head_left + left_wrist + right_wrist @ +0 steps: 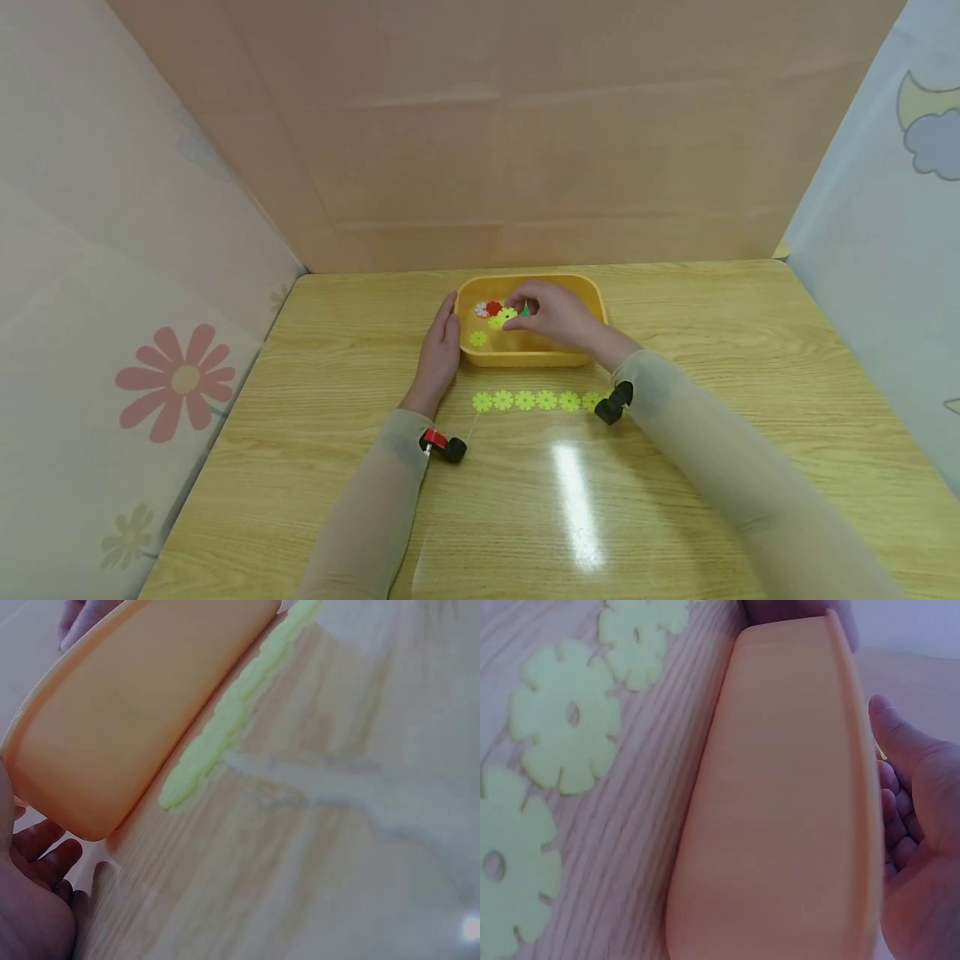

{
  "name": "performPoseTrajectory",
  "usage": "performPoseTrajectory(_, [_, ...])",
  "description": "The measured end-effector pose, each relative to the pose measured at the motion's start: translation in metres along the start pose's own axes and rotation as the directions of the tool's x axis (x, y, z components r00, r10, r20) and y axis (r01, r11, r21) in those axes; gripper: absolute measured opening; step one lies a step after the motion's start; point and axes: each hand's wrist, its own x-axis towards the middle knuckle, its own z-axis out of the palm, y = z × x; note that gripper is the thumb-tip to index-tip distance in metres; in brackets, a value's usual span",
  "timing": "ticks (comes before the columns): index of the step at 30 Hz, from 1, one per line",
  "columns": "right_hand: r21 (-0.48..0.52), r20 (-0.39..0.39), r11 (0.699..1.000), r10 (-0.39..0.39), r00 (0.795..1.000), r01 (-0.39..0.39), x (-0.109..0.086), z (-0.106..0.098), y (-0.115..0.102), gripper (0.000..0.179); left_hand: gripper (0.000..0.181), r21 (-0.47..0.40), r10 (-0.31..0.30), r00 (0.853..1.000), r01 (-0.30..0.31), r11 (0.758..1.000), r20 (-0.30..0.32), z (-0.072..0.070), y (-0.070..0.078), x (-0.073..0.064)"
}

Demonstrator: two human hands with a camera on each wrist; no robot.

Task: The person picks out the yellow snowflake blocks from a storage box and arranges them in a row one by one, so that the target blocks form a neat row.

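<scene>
My right hand (558, 315) reaches into a yellow-orange plastic tub (517, 360) and pinches a yellow notched disc (508, 314) between thumb and fingers. Inside the tub lie a red disc (493, 307), a white disc (482, 310), a yellow-green disc (477, 338) and a green piece (526, 309) partly behind my fingers. Flat along the tub's left side, my left hand (437, 358) touches its wall with fairly straight fingers. In front of the tub, several yellow-green discs (547, 400) form a straight row on the table, its right end hidden by the right wrist.
The wooden table (360, 375) reaches back to a tan curtain (495, 167). Printed panels stand at both sides, with a pink flower (185, 380) on the left one and a cloud (933, 142) on the right. Each wrist carries a small camera.
</scene>
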Motion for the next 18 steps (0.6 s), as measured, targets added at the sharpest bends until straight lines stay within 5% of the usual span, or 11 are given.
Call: performPoseTrajectory(18, [-0.121,-0.103,0.986,-0.125,0.987,0.112,-0.046,-0.03,-0.016,0.034,0.06,-0.014,-0.007,1.0,0.007,1.0,0.01,-0.003,0.004,-0.003])
